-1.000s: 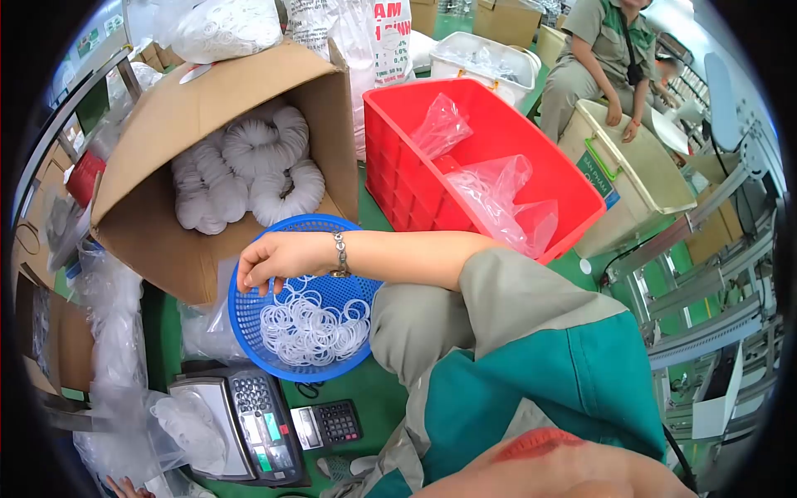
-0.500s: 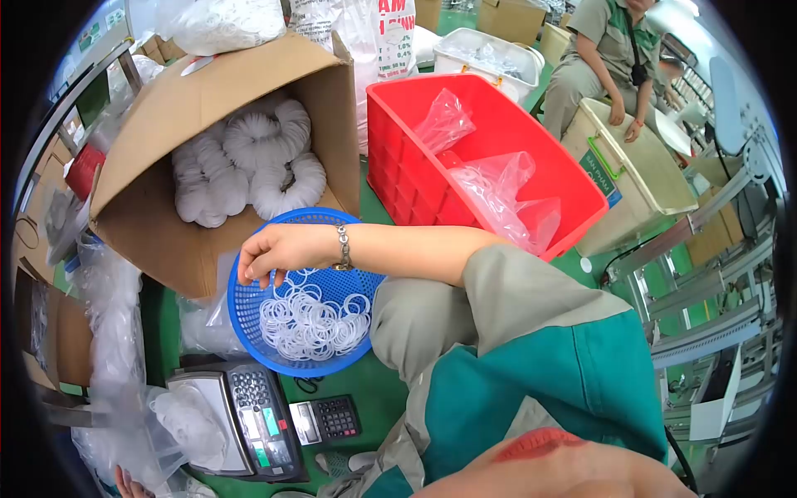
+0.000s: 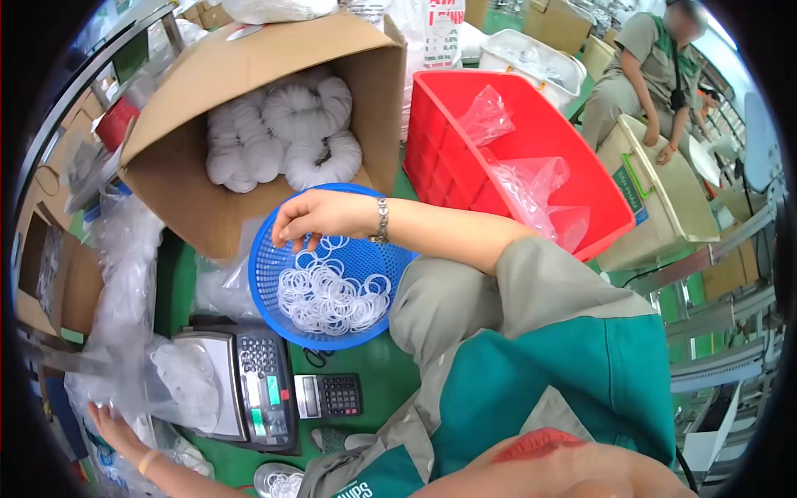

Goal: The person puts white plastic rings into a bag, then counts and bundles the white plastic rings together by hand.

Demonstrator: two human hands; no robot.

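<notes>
My right hand, wearing a metal-link bracelet, hovers over the far rim of a blue plastic basket. Its fingers droop, loosely bent and apart, and nothing shows in them. Inside the basket lies a heap of thin white rings. At the lower left, my left hand has a yellowish band at the wrist. Its fingers are stretched out against clear plastic bags. A bag with white contents lies on the weighing scale beside that hand.
A cardboard box on its side holds coiled white ring stacks. Right of it stands a red bin with clear bags. A calculator lies beside the scale. One person sits by a cream bin.
My view has shifted, so the basket and boxes sit higher and farther right. My left hand and forearm have come further into view at the lower left. My right hand stays over the basket.
</notes>
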